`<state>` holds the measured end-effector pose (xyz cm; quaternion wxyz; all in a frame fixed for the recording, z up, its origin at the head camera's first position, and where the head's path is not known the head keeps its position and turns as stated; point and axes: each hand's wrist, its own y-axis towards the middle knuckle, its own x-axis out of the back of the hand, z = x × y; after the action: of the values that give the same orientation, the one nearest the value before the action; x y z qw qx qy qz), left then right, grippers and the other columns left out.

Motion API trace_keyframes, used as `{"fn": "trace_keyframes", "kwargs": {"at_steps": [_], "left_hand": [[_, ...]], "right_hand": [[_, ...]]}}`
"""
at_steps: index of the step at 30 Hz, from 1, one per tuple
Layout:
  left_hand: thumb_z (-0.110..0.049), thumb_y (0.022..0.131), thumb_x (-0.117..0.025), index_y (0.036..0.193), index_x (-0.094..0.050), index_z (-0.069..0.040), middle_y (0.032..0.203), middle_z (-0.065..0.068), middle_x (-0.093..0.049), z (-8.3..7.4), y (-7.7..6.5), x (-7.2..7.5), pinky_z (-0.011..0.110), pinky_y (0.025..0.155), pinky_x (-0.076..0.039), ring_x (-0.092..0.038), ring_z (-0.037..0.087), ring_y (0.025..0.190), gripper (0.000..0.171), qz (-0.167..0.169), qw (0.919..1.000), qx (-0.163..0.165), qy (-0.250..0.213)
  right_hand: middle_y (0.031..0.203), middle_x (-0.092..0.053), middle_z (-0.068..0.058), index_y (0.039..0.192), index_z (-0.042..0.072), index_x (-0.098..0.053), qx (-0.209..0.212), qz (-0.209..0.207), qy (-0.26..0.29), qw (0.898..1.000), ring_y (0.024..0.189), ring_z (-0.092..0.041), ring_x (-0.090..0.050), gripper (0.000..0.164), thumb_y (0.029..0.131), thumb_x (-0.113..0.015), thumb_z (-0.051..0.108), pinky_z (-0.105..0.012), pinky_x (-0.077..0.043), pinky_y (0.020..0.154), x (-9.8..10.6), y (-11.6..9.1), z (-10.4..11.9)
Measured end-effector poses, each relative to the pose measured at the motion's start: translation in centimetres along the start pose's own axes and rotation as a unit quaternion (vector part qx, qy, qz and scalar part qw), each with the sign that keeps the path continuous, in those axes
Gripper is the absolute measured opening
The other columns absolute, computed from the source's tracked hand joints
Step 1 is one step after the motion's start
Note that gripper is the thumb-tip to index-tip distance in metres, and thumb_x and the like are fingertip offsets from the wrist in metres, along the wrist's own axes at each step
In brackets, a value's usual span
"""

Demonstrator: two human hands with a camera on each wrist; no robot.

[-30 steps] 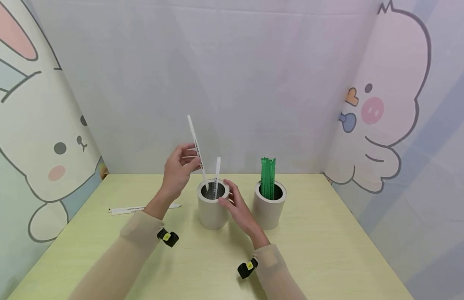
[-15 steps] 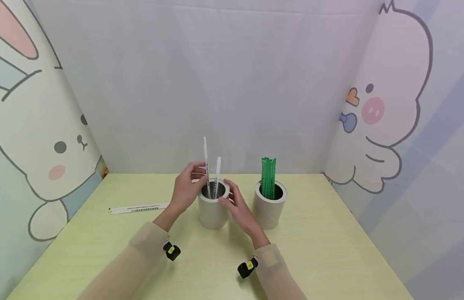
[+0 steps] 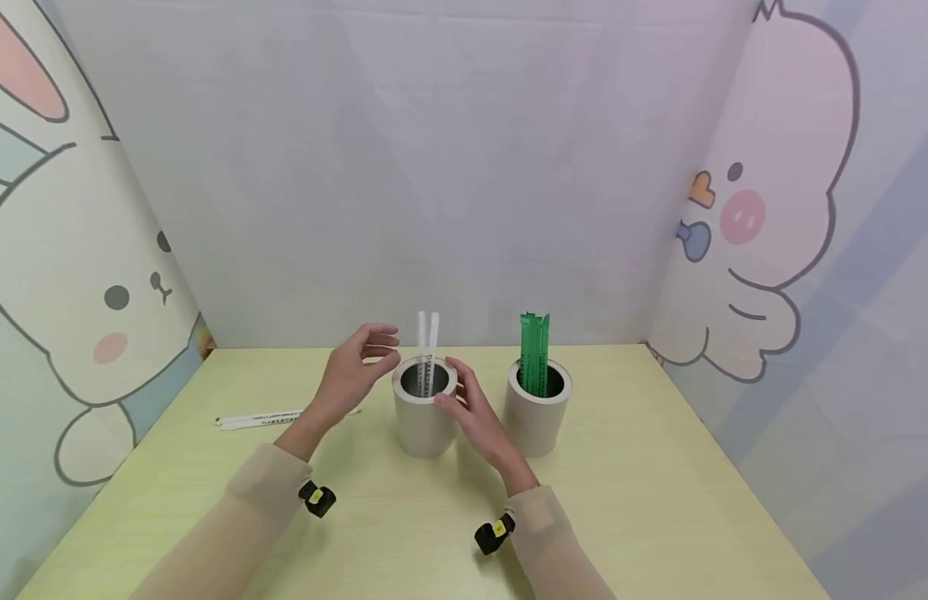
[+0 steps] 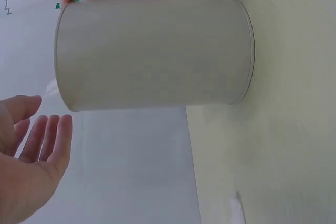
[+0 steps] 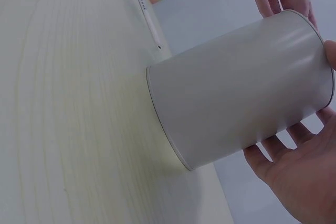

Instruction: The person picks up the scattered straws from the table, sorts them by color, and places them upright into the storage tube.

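Note:
My left hand [image 3: 356, 367] is just left of the left grey canister [image 3: 426, 429], its fingers apart and holding nothing. In the left wrist view, those fingers [image 4: 63, 135] stay clear of the canister's mouth. Two white wrapped straws [image 3: 433, 333] with printed lettering stand close together inside this canister, their lower ends hidden. My right hand [image 3: 474, 412] holds the canister at its right side, thumb on the near rim and fingers round the far side. The right wrist view shows the right hand's fingers [image 5: 262, 158] against the canister wall.
A second grey canister [image 3: 536, 425] with several green wrapped straws [image 3: 534, 354] stands to the right. More white wrapped straws [image 3: 257, 419] lie on the table [image 3: 403, 533] at the left, partly behind my left wrist. A grey curtain [image 3: 464, 183] rises behind.
My left hand lowered a white straw into the left canister beside the other one, let it go and drew back to the left. My right hand keeps its hold.

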<state>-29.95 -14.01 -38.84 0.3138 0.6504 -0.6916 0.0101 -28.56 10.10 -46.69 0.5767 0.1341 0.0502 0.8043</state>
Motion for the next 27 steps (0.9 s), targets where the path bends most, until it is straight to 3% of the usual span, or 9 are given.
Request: {"fn": "trace_keyframes", "kwargs": {"at_steps": [4,8,11,15,20,27], "left_hand": [[-0.011,0.1,-0.076,0.143,-0.061,-0.009,0.131,0.013,-0.071,0.5,-0.3,2.2,0.045,0.1,-0.06,-0.071,0.031,0.119,0.045,0.035,0.9982,-0.022,0.044],[-0.008,0.1,-0.075,0.142,-0.062,-0.011,0.131,0.012,-0.07,1.9,-1.1,5.1,0.045,0.096,-0.062,-0.071,0.032,0.117,0.045,0.071,0.9907,-0.036,0.111],[-0.003,0.098,-0.075,0.141,-0.063,-0.009,0.13,0.013,-0.069,3.5,-2.0,7.2,0.046,0.094,-0.062,-0.07,0.035,0.116,0.044,0.104,0.9792,-0.047,0.168],[0.002,0.094,-0.078,0.136,-0.064,-0.004,0.127,0.014,-0.07,6.0,-3.4,9.5,0.044,0.087,-0.063,-0.071,0.037,0.11,0.044,0.158,0.9575,-0.07,0.231],[0.005,0.087,-0.083,0.127,-0.068,-0.004,0.116,0.011,-0.073,8.4,-4.7,11.0,0.043,0.081,-0.061,-0.072,0.033,0.101,0.043,0.205,0.9333,-0.092,0.28],[0.006,0.089,-0.08,0.116,-0.071,-0.009,0.107,0.007,-0.074,10.1,-5.1,11.6,0.049,0.082,-0.059,-0.07,0.032,0.098,0.033,0.239,0.9145,-0.067,0.319]], "right_hand": [[0.17,-0.031,-0.007,0.168,0.025,-0.024,0.003,0.005,0.005,1.0,0.155,-0.036,-0.034,0.066,0.11,-0.056,0.028,-0.061,-0.031,0.125,0.0,0.0,0.0],[0.169,-0.032,-0.005,0.167,0.029,-0.025,-0.005,0.004,0.012,1.0,0.154,-0.034,-0.035,0.066,0.11,-0.058,0.029,-0.059,-0.033,0.125,0.0,-0.1,0.1],[0.17,-0.032,-0.007,0.167,0.028,-0.025,-0.001,0.003,0.011,1.0,0.154,-0.036,-0.034,0.065,0.11,-0.056,0.028,-0.061,-0.033,0.124,0.0,-0.2,0.1],[0.17,-0.031,-0.01,0.168,0.024,-0.024,0.006,0.006,0.013,1.0,0.154,-0.039,-0.034,0.065,0.111,-0.055,0.027,-0.063,-0.033,0.123,0.0,-0.2,0.1],[0.17,-0.031,-0.008,0.167,0.027,-0.025,0.002,0.006,0.017,1.0,0.153,-0.035,-0.035,0.066,0.11,-0.057,0.029,-0.061,-0.033,0.123,0.0,-0.2,0.0],[0.169,-0.032,-0.007,0.167,0.029,-0.025,-0.002,0.007,0.017,1.0,0.152,-0.035,-0.036,0.065,0.111,-0.057,0.028,-0.061,-0.034,0.123,0.1,-0.2,0.1]]}}
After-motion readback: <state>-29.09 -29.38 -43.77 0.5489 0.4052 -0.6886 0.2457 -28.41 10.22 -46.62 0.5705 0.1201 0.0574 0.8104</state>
